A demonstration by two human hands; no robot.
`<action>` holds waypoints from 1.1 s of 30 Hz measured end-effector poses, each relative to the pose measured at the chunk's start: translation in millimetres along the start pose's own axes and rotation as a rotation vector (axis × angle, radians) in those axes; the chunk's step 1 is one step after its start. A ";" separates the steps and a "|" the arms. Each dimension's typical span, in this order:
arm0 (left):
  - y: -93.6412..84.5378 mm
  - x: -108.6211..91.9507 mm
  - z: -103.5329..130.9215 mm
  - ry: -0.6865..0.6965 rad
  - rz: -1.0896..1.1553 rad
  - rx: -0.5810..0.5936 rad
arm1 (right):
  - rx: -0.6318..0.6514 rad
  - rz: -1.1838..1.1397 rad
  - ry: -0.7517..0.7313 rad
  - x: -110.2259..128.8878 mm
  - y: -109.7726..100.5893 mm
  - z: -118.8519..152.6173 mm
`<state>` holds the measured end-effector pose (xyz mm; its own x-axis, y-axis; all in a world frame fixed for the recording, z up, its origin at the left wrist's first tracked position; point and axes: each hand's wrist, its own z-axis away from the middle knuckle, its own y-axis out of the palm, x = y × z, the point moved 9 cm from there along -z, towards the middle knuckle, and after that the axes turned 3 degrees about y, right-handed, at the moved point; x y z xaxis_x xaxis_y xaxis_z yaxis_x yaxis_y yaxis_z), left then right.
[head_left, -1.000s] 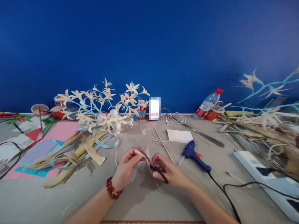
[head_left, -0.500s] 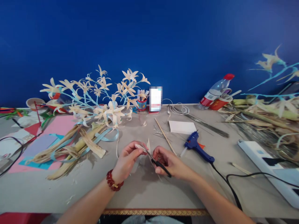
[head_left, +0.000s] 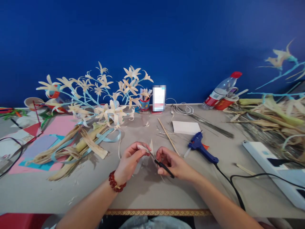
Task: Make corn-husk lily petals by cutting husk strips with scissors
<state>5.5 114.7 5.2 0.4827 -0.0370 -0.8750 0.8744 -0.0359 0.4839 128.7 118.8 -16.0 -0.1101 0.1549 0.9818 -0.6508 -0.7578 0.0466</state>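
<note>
My left hand (head_left: 131, 159), with a red bead bracelet at the wrist, pinches a small pale petal-like piece (head_left: 142, 147) between thumb and fingers. My right hand (head_left: 172, 163) is closed round black-handled scissors (head_left: 164, 166), whose blades point up and left to the piece at my left fingertips. Another pale pointed piece (head_left: 151, 145) stands up between the two hands; what holds it is hidden. Beyond my left hand, pale husk flowers (head_left: 115, 111) on light blue stems spread over the table.
A blue glue gun (head_left: 202, 148) lies right of my right hand, its cord running to the front. Near it are a white card (head_left: 186, 127), a thin stick (head_left: 168, 135) and a white power strip (head_left: 274, 171). Dried husks (head_left: 73, 149) lie left. A bottle (head_left: 219, 92) leans at the back.
The view has shifted slightly, so the table things appear a little higher. My hands keep nearly the same pose, with the scissors still at the pale piece.
</note>
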 end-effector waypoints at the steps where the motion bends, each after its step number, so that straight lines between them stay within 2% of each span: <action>1: 0.0 0.2 0.0 -0.001 0.000 0.000 | 0.003 -0.004 -0.002 -0.1 0.2 0.0; 18: -2.0 0.2 1.6 -0.018 -0.002 -0.038 | -0.032 -0.002 0.032 -2.7 -0.7 -1.3; 29: -1.5 -1.1 0.1 -0.021 -0.018 -0.031 | -0.070 -0.038 0.007 5.4 0.2 -1.4; 31: -1.6 -0.9 0.4 -0.028 -0.034 -0.040 | -0.094 -0.014 -0.003 7.6 -3.9 -0.7; 33: -3.3 -0.4 0.5 -0.024 -0.049 -0.059 | -0.174 0.076 -0.005 9.5 -15.2 0.9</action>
<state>2.4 114.3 3.9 0.4383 -0.0608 -0.8968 0.8988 0.0202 0.4380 138.3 131.1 -7.2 -0.1605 0.0975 0.9822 -0.7610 -0.6459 -0.0602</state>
